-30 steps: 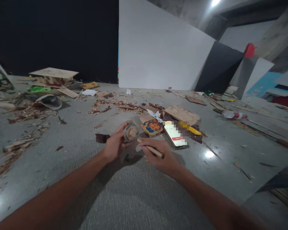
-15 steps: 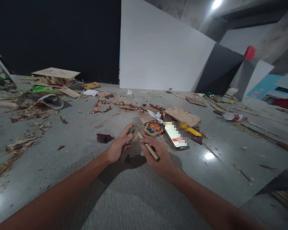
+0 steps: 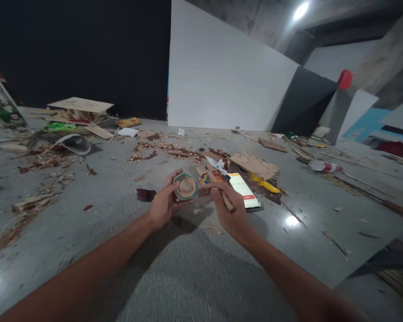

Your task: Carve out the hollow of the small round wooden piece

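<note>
My left hand [image 3: 163,205] is closed around the edge of a small many-sided wooden piece [image 3: 187,187]. Its rim is green, and its tan middle has a round carved shape. A slim wooden-handled tool [image 3: 228,203] lies in the closed fingers of my right hand [image 3: 233,219]. The tool points up and left, apart from the piece; its working end is too blurred to make out. Behind my right fingers is a painted board [image 3: 204,176] in blue, yellow and red, partly covered. A lit phone [image 3: 243,190] rests just beyond my right hand.
A yellow-handled tool [image 3: 270,185] and a plywood scrap [image 3: 253,163] lie past the phone. To the left sits a dark brown chunk [image 3: 146,195]. Wood shavings [image 3: 174,150] litter the floor. A plastic bottle [image 3: 322,166] lies right; a white panel [image 3: 228,76] stands behind.
My right hand has drawn the tool away from the wooden piece, to the right. My left hand has turned the piece so its face shows more fully.
</note>
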Motion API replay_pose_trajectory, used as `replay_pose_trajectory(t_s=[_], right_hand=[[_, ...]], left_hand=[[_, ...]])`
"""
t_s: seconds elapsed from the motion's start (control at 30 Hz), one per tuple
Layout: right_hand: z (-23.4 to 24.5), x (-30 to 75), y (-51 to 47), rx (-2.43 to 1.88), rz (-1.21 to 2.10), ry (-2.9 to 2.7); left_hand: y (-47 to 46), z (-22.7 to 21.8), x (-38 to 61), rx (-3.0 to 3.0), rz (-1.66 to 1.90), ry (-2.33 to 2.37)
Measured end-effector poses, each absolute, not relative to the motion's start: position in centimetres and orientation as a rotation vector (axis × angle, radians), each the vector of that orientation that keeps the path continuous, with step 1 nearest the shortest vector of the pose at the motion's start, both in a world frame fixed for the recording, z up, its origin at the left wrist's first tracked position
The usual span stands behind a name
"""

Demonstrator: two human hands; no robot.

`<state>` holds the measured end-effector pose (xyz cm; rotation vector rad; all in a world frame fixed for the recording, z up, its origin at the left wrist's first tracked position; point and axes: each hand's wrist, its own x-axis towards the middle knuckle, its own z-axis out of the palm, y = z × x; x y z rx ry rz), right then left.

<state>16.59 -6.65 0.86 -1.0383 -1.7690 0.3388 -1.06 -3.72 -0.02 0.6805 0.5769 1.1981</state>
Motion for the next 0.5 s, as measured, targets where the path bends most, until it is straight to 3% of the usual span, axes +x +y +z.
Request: replay_pose_trajectory(t_s=[0.3, 0.5], right_hand=[[4.4, 13.5, 0.8, -0.95, 0.385, -1.63], [7.6, 9.6, 8.2, -0.932, 0.533, -1.548]], left_hand=[[-5.3, 2.2, 1.1, 0.324, 1.155, 0.451], [-13.3, -1.5, 9.4, 0.29, 0.242, 0.33]])
